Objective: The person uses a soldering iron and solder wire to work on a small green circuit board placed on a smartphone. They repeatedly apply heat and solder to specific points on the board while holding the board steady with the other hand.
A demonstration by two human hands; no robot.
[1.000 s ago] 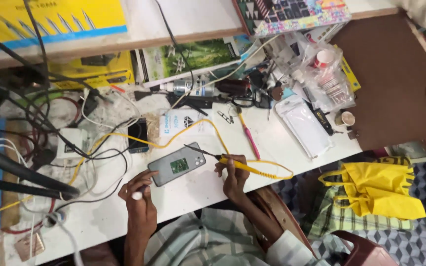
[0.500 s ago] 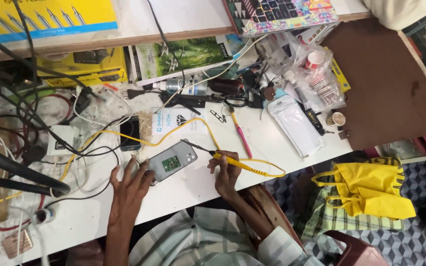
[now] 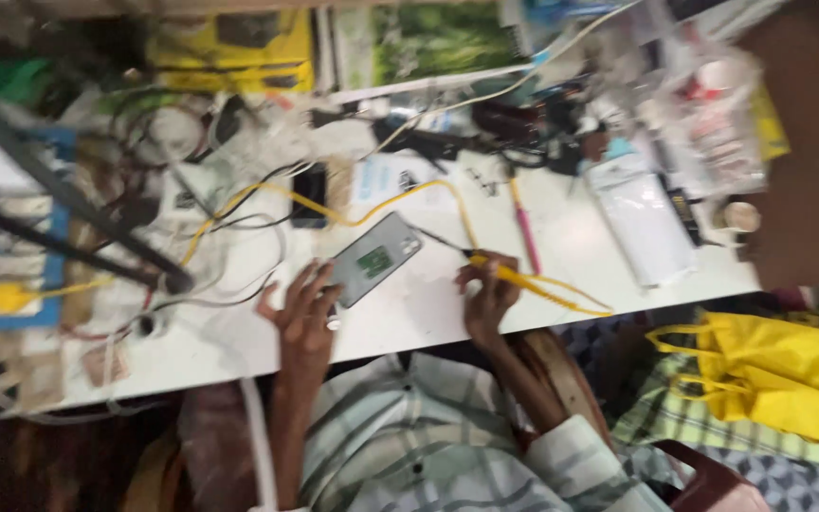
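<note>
Left hand [image 3: 303,313] rests with fingers spread against the near-left edge of the opened phone [image 3: 372,259], mid-surface [image 3: 409,313]. Right hand [image 3: 487,294], just right, has its grip closed around a yellow probe [image 3: 504,275].

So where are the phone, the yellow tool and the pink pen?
phone [image 3: 372,259], head view, middle of its back.
yellow tool [image 3: 509,277], head view, handle in the right hand.
pink pen [image 3: 524,230], head view, mid-barrel.

long white desk [image 3: 609,246] runs across the shot, totally buried in tangled wires. a brown wooden surface [image 3: 812,142] butts up against its right end. floor's a dark checkered tile [image 3: 808,484], with a bright yellow cloth bag [image 3: 770,374] sitting there. lighting's pretty even, whole view a bit blurry.
</note>
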